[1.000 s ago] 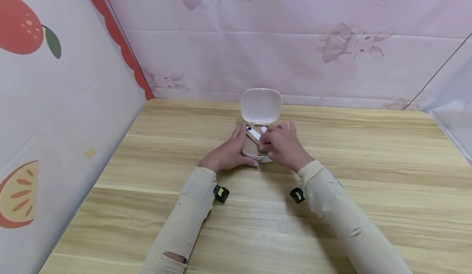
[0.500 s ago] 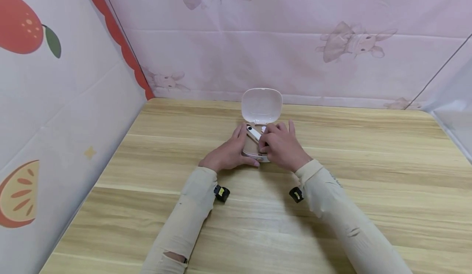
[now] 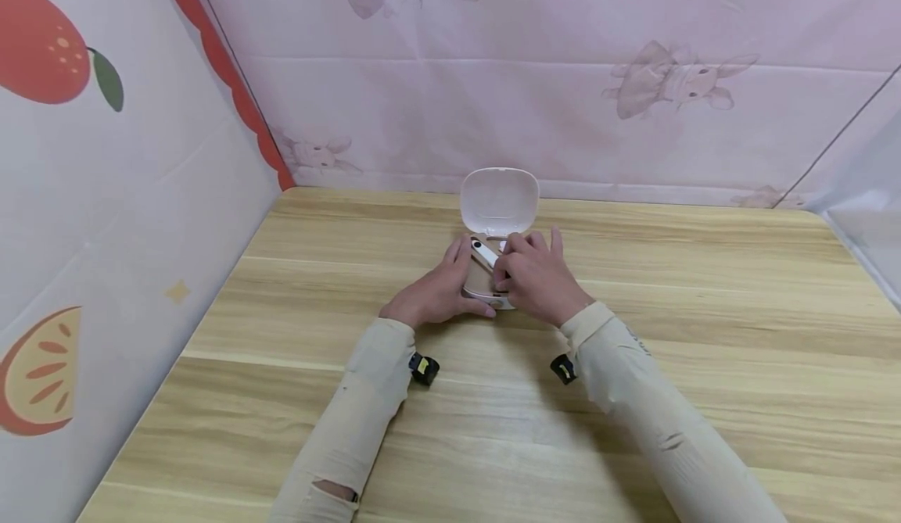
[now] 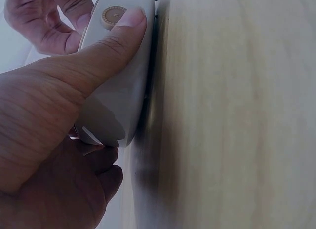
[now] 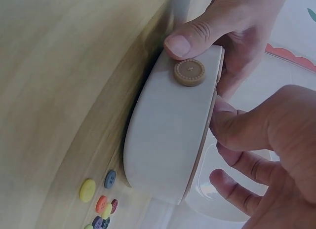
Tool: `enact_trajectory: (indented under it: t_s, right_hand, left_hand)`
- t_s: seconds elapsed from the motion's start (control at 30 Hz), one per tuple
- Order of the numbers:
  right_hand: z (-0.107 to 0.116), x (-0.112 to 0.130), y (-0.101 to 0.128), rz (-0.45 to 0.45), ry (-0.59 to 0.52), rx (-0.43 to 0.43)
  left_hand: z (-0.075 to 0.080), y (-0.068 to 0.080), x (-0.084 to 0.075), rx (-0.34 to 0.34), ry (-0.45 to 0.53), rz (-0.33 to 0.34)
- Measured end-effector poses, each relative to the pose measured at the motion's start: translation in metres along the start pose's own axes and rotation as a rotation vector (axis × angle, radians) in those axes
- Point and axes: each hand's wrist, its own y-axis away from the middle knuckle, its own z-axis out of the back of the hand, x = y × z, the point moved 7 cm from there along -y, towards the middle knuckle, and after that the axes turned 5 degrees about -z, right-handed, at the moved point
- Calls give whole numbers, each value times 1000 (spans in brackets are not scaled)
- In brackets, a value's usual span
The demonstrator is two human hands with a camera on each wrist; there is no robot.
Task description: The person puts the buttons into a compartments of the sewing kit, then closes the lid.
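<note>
Case: small white case (image 3: 493, 284) with a rounded body, standing on the wooden table (image 3: 704, 335) near its far edge, about mid-width; hinged lid (image 3: 499, 201) open and upright, pale inside facing the person.
Case front: round tan button-like clasp (image 5: 189, 72) on the front wall, just below the rim; also seen in the left wrist view (image 4: 113, 16).
Case contents: one white elongated piece (image 3: 482, 253) with a dark end lies slantwise in the tan inner tray; the rest of the interior is covered by the hands, cannot tell what else is inside.
Left hand: left hand (image 3: 436, 292) grips the case's left side; thumb pressed along the front wall with its tip beside the clasp, fingers wrapped round the far side. Closed on the case.
Right hand: right hand (image 3: 538, 273) over the right half of the open case, fingers curled down at the rim and tray; thumb at the rim. Whether it pinches something inside cannot be told, fingertips hidden.
Case relative to grip: between both hands, seated on the table, touching the left palm and thumb.
Beside the case: small coloured buttons (image 5: 101, 199) (yellow, blue, red, purple) on the table just beside the case's side, visible only in the right wrist view.
Sleeves: beige sleeves (image 3: 366, 413) on both forearms.
</note>
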Motion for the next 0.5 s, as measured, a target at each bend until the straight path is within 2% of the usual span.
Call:
enact_trajectory:
  t_s: [0.13, 0.5]
  right_hand:
    - [0, -1, 0, 0, 7, -3]
    - [-3, -1, -1, -4, -3, 11]
  left_hand:
    - [-1, -1, 0, -3, -2, -12]
    - [-3, 0, 4, 6, -18, 15]
